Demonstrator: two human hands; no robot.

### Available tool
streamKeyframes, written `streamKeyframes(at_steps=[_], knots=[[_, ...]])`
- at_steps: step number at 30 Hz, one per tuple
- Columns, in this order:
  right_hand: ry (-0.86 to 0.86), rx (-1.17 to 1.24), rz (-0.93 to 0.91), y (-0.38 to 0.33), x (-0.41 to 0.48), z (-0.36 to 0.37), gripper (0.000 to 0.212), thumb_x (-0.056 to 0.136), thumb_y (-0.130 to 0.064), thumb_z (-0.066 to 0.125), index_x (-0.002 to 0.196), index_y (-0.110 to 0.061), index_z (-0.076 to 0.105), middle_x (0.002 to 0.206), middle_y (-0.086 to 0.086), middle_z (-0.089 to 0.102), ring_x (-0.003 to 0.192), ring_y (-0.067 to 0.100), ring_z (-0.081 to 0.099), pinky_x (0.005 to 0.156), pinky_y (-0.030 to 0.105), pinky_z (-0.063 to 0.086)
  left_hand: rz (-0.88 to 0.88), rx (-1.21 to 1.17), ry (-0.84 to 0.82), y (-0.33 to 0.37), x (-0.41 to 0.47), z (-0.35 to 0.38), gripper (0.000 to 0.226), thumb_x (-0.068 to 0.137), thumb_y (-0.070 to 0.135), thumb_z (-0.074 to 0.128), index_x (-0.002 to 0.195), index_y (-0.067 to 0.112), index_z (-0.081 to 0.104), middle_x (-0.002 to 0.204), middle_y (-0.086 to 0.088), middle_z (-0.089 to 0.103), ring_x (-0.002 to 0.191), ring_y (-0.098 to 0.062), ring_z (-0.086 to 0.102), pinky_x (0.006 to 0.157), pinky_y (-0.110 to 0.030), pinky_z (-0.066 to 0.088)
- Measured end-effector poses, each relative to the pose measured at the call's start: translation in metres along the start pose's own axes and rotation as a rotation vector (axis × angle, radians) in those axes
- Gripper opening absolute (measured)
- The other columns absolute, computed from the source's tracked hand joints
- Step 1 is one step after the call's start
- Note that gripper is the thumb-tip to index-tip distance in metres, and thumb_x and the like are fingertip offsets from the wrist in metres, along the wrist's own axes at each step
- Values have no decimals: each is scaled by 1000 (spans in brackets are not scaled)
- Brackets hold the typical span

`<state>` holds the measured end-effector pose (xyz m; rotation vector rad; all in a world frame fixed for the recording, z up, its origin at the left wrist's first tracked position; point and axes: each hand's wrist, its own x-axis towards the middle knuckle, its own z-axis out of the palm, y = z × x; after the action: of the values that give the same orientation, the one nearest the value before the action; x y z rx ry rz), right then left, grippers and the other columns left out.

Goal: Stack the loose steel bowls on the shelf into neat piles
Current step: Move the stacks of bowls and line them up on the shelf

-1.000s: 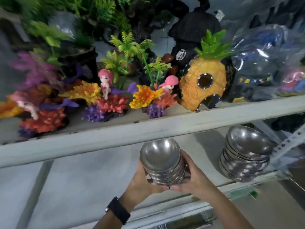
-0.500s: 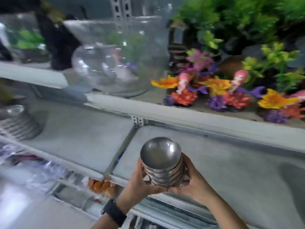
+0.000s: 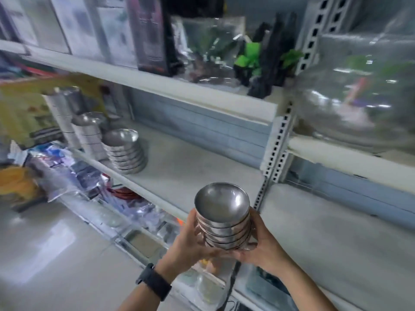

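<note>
A stack of several small steel bowls [image 3: 223, 217] is held in the air in front of the middle shelf [image 3: 190, 171]. My left hand [image 3: 190, 240] grips its left side and my right hand [image 3: 262, 245] cups its right side and base. On the shelf's left end sits a pile of wider steel bowls [image 3: 124, 152]. Behind that pile stand two taller stacks of steel bowls [image 3: 88, 133], one higher than the other [image 3: 61, 108].
A white perforated upright [image 3: 276, 153] divides the shelving just right of the held stack. A large glass fishbowl [image 3: 359, 104] sits on the upper right shelf. Boxes and bagged goods [image 3: 148, 34] fill the upper left shelf. Plastic-wrapped items [image 3: 67, 167] crowd the lower shelf above the floor.
The view has swung left past the coral ornaments to the shelf section with the bowl piles. Both hands still hold the same stack, carried leftward with the view.
</note>
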<state>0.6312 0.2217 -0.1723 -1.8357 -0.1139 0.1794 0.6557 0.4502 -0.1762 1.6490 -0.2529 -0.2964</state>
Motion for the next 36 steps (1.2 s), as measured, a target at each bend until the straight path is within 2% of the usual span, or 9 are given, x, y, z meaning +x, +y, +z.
streamKeyframes(at_steps=[3, 6, 11, 16, 19, 22, 27, 30, 36], knots=[[-15, -8, -16, -12, 27, 36, 114, 57, -19, 100, 142, -49, 29, 129, -35, 51, 122, -7, 55, 86, 25, 57, 22, 34, 7, -1, 1, -47, 115, 55, 20, 100, 148, 32, 32, 133, 15, 60, 129, -10, 56, 95, -42, 57], [-28, -5, -35, -24, 49, 63, 116, 56, -31, 100, 143, -50, 25, 120, -47, 50, 121, -9, 55, 88, 25, 57, 33, 65, 12, -3, 6, -84, 114, 57, 17, 99, 147, 41, 33, 137, 14, 57, 131, -11, 53, 95, -37, 57], [-64, 27, -24, -33, 85, 86, 119, 54, -33, 101, 145, -53, 27, 120, -42, 54, 121, -4, 58, 93, 34, 58, 29, 104, 21, -9, 23, -124, 114, 60, 15, 99, 148, 43, 31, 140, 19, 52, 134, -6, 49, 99, -35, 55], [-72, 97, 9, -36, 126, 97, 132, 37, -46, 103, 145, -48, 28, 133, -19, 54, 112, 1, 67, 93, 40, 59, -2, 101, 40, -6, 48, -150, 113, 59, 15, 98, 147, 44, 33, 139, 20, 53, 137, -10, 47, 100, -40, 55], [-119, 98, -16, -38, 154, 101, 130, 41, -45, 101, 147, -44, 26, 134, -24, 53, 113, -3, 64, 90, 34, 59, -12, 103, 69, -3, 62, -166, 111, 59, 13, 98, 145, 44, 35, 138, 18, 55, 136, -10, 48, 100, -43, 55], [-138, 61, -36, -39, 180, 107, 125, 44, -49, 100, 143, -48, 25, 126, -39, 52, 114, 1, 65, 89, 35, 59, -9, 116, 82, 0, 76, -182, 114, 59, 13, 98, 147, 42, 33, 141, 14, 54, 135, -11, 50, 103, -44, 53], [-135, 32, -18, -37, 210, 113, 119, 59, -15, 98, 147, -44, 22, 133, -19, 50, 110, -4, 64, 88, 33, 60, -22, 124, 83, -2, 97, -200, 115, 57, 15, 98, 145, 48, 33, 138, 22, 54, 133, -4, 50, 103, -42, 53], [-100, 24, 5, -35, 222, 117, 122, 61, -12, 98, 151, -40, 21, 133, -12, 53, 107, 1, 67, 86, 31, 60, -6, 135, 59, -7, 112, -213, 117, 58, 11, 98, 149, 43, 31, 140, 18, 54, 134, -8, 50, 100, -42, 55], [29, -10, 10, -36, 241, 137, 116, 63, -10, 97, 148, -38, 24, 139, -13, 50, 119, -1, 60, 88, 26, 58, 53, 165, -69, -19, 146, -246, 109, 61, 7, 96, 149, 27, 34, 137, 5, 57, 133, -19, 53, 95, -46, 57]])
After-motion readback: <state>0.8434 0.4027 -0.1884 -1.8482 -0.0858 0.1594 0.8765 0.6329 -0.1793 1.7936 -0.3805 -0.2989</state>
